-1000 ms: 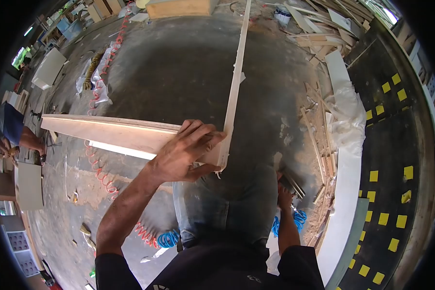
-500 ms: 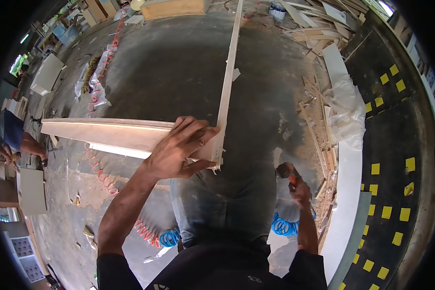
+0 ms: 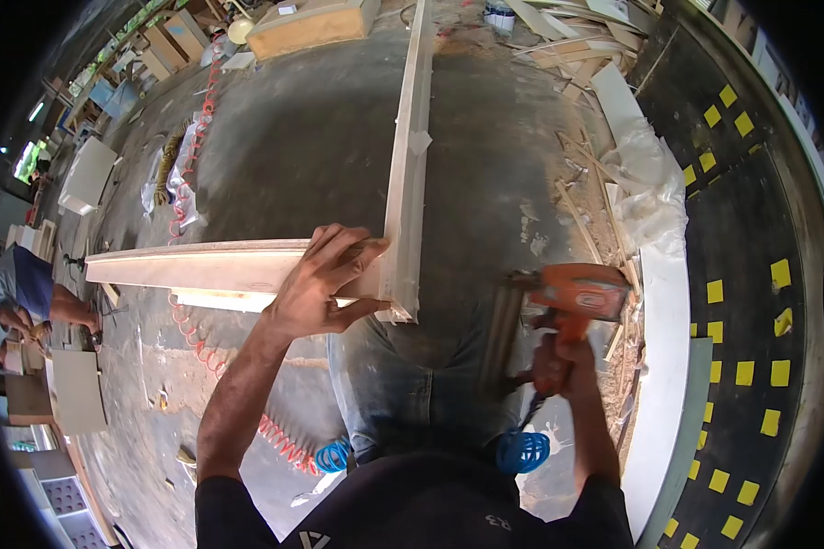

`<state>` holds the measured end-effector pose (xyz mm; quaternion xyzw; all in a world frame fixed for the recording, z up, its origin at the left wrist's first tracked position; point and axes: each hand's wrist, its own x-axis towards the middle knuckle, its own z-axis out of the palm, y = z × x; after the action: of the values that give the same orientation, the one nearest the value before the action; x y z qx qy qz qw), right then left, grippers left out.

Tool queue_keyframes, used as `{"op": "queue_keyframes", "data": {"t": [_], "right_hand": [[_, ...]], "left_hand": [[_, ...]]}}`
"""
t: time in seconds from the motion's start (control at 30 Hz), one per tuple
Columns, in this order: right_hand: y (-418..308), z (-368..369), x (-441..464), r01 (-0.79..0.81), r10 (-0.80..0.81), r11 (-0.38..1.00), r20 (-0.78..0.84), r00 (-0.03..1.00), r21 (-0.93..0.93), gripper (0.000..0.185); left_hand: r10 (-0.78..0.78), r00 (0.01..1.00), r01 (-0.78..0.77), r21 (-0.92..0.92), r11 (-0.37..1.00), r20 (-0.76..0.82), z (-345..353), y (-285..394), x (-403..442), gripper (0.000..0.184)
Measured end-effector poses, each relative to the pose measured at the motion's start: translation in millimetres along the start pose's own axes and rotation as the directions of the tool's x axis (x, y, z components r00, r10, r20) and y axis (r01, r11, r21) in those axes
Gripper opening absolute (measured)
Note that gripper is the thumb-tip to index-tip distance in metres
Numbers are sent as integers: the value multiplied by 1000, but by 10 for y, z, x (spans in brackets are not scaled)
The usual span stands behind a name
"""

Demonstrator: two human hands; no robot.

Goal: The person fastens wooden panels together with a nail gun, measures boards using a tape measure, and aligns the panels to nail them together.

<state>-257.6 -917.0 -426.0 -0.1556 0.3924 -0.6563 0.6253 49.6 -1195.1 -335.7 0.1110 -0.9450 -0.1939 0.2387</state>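
My left hand [image 3: 320, 285] is closed on the corner where two wooden boards meet, its thumb near the lower end and its fingers over the top. One pale wooden board [image 3: 192, 263] runs off to the left from that corner. The other, a long wooden strip [image 3: 401, 174], stretches away from me toward the top of the view. In my right hand [image 3: 558, 368] is an orange nail gun [image 3: 584, 291], gripped by its handle to the right of the corner and apart from the wood. Its front end is blurred by motion.
A blue coiled air hose [image 3: 524, 451] hangs below the nail gun, and a red coiled hose [image 3: 192, 339] lies on the left. Wood scraps [image 3: 577, 46] are piled at top right. A dark panel with yellow squares [image 3: 742, 274] stands right. Another person [image 3: 27, 293] works at far left.
The nail gun has come up and into fuller view as my right hand raised and turned it. My left hand and the boards sit slightly further left in the view.
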Motion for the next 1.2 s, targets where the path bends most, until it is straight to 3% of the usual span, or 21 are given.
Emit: {"op": "queue_keyframes", "data": {"t": [0.17,0.37,0.6,1.2], "right_hand": [[489,454,221,-47,16,985,179,984,166,56],[704,606,298,-13,-29,985,239,971,174,46],[725,731,267,-35,26,997,134,991,64,48],[751,687,310,-29,9,994,190,982,106,45]], "left_hand": [[23,1000,-22,40,999,-20,17,-3,7,75],[5,1000,-6,46,999,3,4,10,13,75],[13,1000,-13,55,998,3,-10,17,17,75],[3,1000,-3,53,999,0,14,-1,2,75]]}}
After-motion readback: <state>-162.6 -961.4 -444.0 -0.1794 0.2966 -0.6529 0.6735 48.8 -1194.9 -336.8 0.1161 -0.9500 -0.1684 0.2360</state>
